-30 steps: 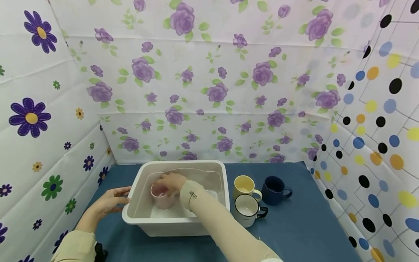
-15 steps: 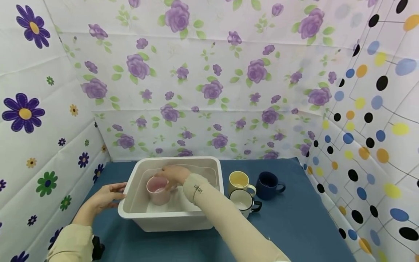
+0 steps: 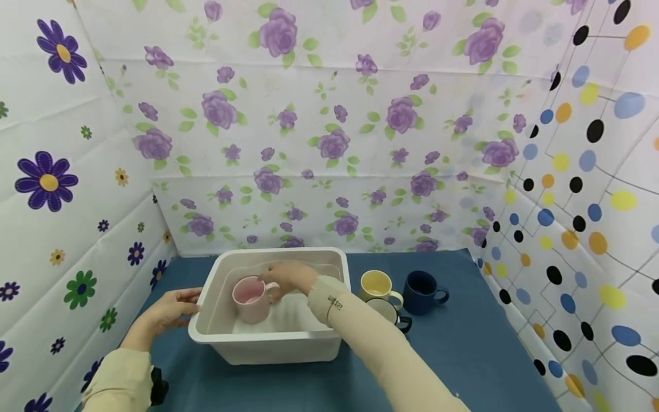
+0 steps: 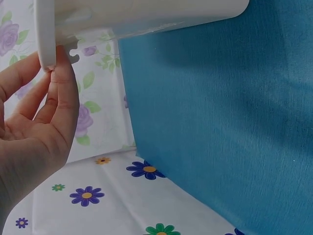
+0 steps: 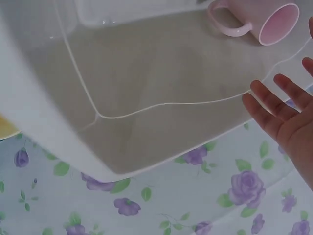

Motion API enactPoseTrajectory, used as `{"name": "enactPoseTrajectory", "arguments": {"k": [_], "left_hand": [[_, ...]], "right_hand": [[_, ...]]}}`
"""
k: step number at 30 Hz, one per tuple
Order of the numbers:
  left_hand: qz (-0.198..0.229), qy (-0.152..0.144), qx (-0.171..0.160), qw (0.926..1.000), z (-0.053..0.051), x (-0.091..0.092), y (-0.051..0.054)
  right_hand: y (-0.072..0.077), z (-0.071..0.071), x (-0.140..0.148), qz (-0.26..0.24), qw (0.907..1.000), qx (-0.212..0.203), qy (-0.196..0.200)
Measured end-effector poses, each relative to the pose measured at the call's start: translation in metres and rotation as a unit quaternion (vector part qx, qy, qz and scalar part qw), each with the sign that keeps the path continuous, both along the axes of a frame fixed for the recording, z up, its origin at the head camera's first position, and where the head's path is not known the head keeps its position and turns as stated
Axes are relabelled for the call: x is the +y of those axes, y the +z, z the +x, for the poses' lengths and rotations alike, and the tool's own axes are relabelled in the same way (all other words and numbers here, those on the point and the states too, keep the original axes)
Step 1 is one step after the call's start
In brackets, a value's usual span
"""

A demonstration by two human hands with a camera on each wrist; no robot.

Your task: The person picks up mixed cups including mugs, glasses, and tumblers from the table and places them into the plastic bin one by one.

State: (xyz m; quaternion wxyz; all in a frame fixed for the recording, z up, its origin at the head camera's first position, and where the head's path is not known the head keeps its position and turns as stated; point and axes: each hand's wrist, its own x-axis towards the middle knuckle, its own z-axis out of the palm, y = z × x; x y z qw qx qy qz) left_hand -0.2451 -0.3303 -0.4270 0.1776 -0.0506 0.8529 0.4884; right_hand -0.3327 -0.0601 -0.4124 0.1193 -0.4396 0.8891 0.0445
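A pink mug (image 3: 252, 309) stands upright inside the white plastic basin (image 3: 268, 337), towards its left side, with its handle pointing right. Just right of the mug is my right hand (image 3: 292, 275), reaching into the basin. In the right wrist view the fingers of that right hand (image 5: 293, 120) are spread and apart from the pink mug (image 5: 264, 18). At the basin's left edge my left hand (image 3: 167, 313) holds the rim. The left wrist view shows the left hand (image 4: 41, 127) pinching that rim (image 4: 45, 34) between thumb and fingers.
Right of the basin stand a yellow mug (image 3: 374, 284), a dark blue mug (image 3: 419, 293) and a white mug with a black handle (image 3: 383, 309), partly hidden by my right sleeve. A blue cloth (image 3: 463, 355) covers the table. Patterned sheets (image 3: 309, 217) enclose it.
My right hand has let go of the pink mug and drawn back to the right, uncovering its handle. The left hand stays on the rim. The view has shifted slightly.
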Motion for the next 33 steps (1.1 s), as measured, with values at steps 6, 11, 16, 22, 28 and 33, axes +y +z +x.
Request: {"name": "enactPoseTrajectory", "arguments": {"k": [6,11,16,22,28,33], "left_hand": [[0.001,-0.003,0.001,1.0000,-0.003,0.001,0.002],[-0.002,-0.013,0.002,0.9999,-0.003,-0.002,0.004],[0.001,-0.015,-0.005,0.9999,-0.002,-0.003,0.001],[0.001,-0.008,-0.010,0.9999,0.000,0.000,0.001],[0.004,-0.006,-0.010,0.9999,0.000,0.001,-0.001],[-0.004,-0.006,-0.008,0.9999,-0.001,0.000,0.000]], "right_hand": [[-0.001,0.006,0.014,0.009,0.9999,0.002,-0.010],[0.006,0.012,0.028,-0.020,0.9994,0.002,-0.029],[0.010,0.018,0.040,-0.055,0.9960,0.000,-0.070],[0.012,0.027,0.052,-0.079,0.9951,0.021,-0.055],[0.016,0.039,0.064,-0.115,0.9908,0.038,-0.061],[0.028,0.052,0.075,-0.145,0.9850,0.040,-0.084]]}}
